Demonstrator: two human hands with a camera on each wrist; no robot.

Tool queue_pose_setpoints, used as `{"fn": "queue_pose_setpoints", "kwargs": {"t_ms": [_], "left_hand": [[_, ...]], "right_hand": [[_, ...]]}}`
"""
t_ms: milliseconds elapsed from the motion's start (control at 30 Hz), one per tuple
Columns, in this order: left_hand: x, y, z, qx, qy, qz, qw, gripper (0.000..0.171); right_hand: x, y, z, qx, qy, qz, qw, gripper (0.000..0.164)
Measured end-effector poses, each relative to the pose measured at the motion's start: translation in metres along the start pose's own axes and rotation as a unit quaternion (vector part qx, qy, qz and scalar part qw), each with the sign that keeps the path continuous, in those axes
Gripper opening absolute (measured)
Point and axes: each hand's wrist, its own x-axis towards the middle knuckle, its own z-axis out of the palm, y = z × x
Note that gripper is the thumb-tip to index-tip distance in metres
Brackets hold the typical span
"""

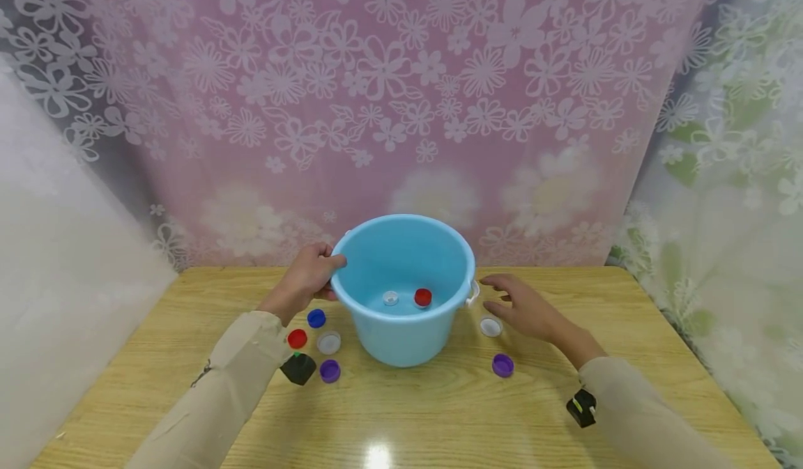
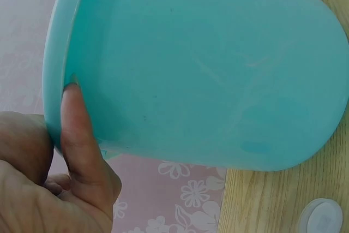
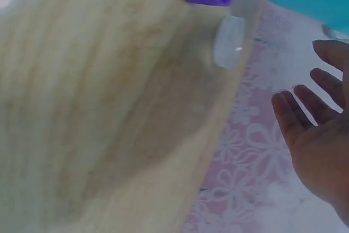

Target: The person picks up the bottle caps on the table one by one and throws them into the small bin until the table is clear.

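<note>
A light blue bucket (image 1: 404, 340) stands upright at the middle of the table. My left hand (image 1: 310, 274) grips its left rim, thumb over the edge; the left wrist view shows a digit (image 2: 82, 129) lying along that rim. At the bucket's right side, beside the white handle end (image 1: 474, 293), my right hand (image 1: 523, 306) hovers with fingers spread and nothing in them. Just below those fingers lies a white bottle cap (image 1: 491, 327), with a purple cap (image 1: 502, 365) nearer the front. Inside the bucket are a white cap (image 1: 390, 298) and a red cap (image 1: 423, 297).
Left of the bucket, several caps lie loose near my left forearm: blue (image 1: 316, 318), red (image 1: 297, 339), whitish (image 1: 329, 343) and purple (image 1: 330, 371). The wooden table (image 1: 439, 427) ends at a pink flowered curtain (image 1: 401, 106) behind the bucket.
</note>
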Motion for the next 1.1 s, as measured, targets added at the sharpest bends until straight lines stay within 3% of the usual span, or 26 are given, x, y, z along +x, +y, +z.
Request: {"fn": "queue_pose_setpoints", "kwargs": {"t_ms": [600, 1100], "left_hand": [[-0.001, 0.000, 0.000, -0.014, -0.003, 0.005, 0.9999, 0.014], [-0.001, 0.000, 0.000, -0.011, -0.001, 0.004, 0.9999, 0.014]], "right_hand": [[-0.020, 0.013, 0.015, -0.019, -0.045, 0.025, 0.998, 0.056], [-0.022, 0.019, 0.022, -0.042, -0.043, 0.015, 0.998, 0.052]]}}
